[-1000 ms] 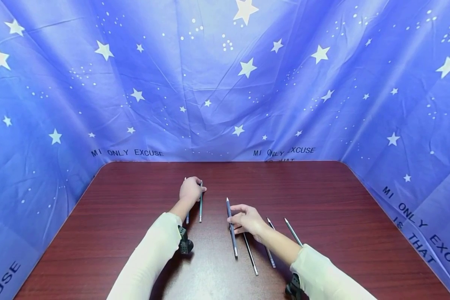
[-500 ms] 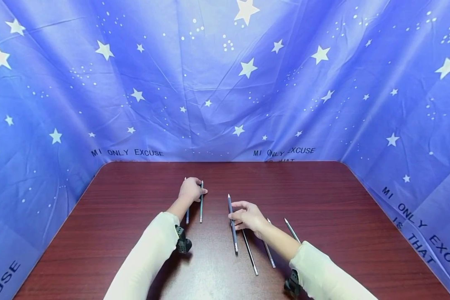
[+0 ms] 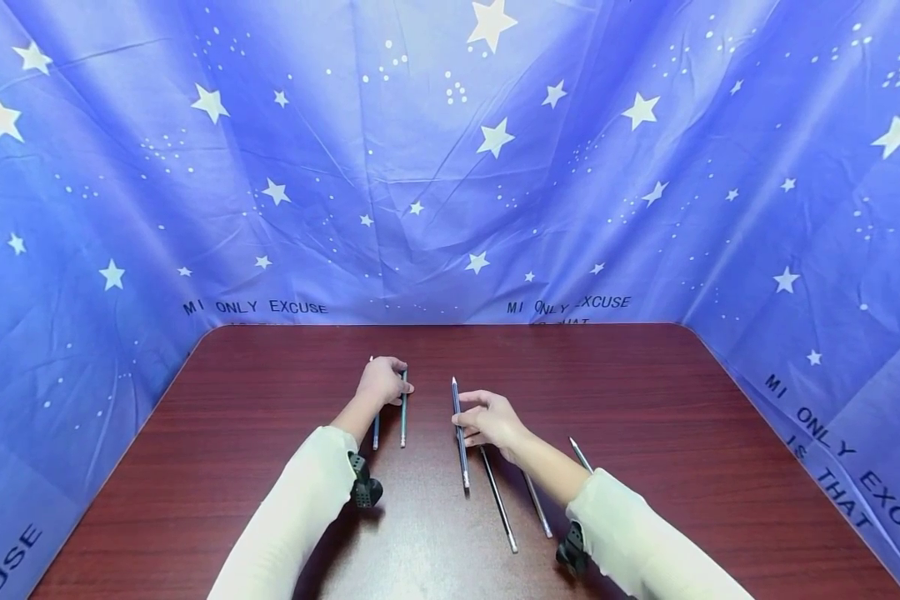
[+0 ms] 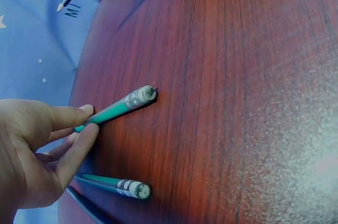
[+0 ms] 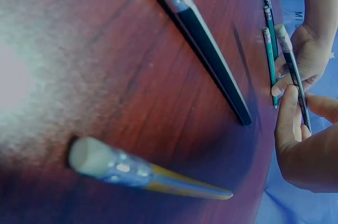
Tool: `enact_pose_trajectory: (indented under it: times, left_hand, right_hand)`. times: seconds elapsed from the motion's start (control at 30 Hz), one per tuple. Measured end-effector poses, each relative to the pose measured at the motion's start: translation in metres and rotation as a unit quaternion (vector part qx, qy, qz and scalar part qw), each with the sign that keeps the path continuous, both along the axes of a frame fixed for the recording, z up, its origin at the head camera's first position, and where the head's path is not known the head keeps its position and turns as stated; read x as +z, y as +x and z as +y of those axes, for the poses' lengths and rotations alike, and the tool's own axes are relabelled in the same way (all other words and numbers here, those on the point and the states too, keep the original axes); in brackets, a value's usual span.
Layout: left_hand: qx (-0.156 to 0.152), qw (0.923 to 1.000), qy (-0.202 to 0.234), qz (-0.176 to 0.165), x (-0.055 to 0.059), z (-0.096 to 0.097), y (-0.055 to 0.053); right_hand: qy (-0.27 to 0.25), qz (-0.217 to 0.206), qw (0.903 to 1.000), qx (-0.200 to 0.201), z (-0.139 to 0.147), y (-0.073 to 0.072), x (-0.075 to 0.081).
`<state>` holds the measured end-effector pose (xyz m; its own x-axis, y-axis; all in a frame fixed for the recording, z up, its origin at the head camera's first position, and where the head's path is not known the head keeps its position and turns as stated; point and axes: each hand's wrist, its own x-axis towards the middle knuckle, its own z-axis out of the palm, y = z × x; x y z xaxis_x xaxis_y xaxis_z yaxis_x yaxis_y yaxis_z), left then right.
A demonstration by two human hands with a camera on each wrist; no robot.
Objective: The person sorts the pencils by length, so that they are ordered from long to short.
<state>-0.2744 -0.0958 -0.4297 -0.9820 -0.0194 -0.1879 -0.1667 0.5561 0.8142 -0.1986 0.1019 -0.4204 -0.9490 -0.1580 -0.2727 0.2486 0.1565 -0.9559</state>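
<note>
In the head view my left hand (image 3: 382, 382) is at the far left of the middle, its thumb and fingers pinching a green pencil (image 4: 113, 111) that lies along the table with its eraser end toward me. A second green pencil (image 4: 103, 182) lies beside it, partly under the hand in the head view. My right hand (image 3: 492, 421), to the right, pinches a dark pencil (image 3: 462, 454) between thumb and fingers. This pencil is raised off the table, its sharpened tip pointing away and its eraser end toward me.
Under and right of my right arm lie a black pencil (image 3: 500, 504), a yellow pencil (image 5: 174, 182) and another pencil (image 3: 580, 454), partly hidden by the sleeve. A further dark pencil (image 4: 84, 205) shows at the left wrist view's edge. A starry blue curtain (image 3: 450, 167) surrounds the table (image 3: 270, 350).
My right hand has moved away from me across the table with the dark pencil, and slightly left in the last half second. My left hand has stayed nearly still on the green pencil.
</note>
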Motion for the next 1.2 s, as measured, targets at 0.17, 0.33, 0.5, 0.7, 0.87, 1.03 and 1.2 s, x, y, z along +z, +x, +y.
enact_pose_trajectory:
  times: [0.17, 0.33, 0.5, 0.7, 0.87, 1.03, 1.2]
  left_hand:
    - [0.002, 1.0000, 0.005, 0.005, 0.000, 0.000, 0.002]
    - [0.011, 0.9999, 0.001, 0.009, -0.004, 0.000, 0.000]
    - [0.011, 0.9997, -0.020, 0.004, -0.007, 0.002, -0.004]
    - [0.010, 0.9992, -0.039, 0.005, -0.008, 0.001, -0.005]
    - [0.006, 0.9985, -0.054, 0.008, -0.005, 0.001, -0.004]
    - [0.002, 0.9979, -0.064, 0.008, -0.003, 0.003, -0.001]
    - [0.006, 0.9981, -0.061, 0.008, -0.003, 0.003, 0.001]
  right_hand:
    - [-0.006, -0.002, 0.9999, -0.008, -0.006, -0.005, 0.002]
    - [-0.006, -0.004, 0.9999, -0.013, -0.010, -0.010, 0.001]
    - [-0.005, -0.005, 0.9997, -0.024, -0.012, -0.015, 0.001]
    - [0.000, -0.007, 0.9997, -0.022, -0.015, -0.019, 0.003]
    - [0.001, -0.002, 0.9999, -0.015, -0.018, -0.023, 0.005]
    - [0.002, 0.005, 0.9999, -0.013, -0.022, -0.025, 0.007]
    - [0.001, 0.007, 0.9997, -0.023, -0.027, -0.029, 0.006]
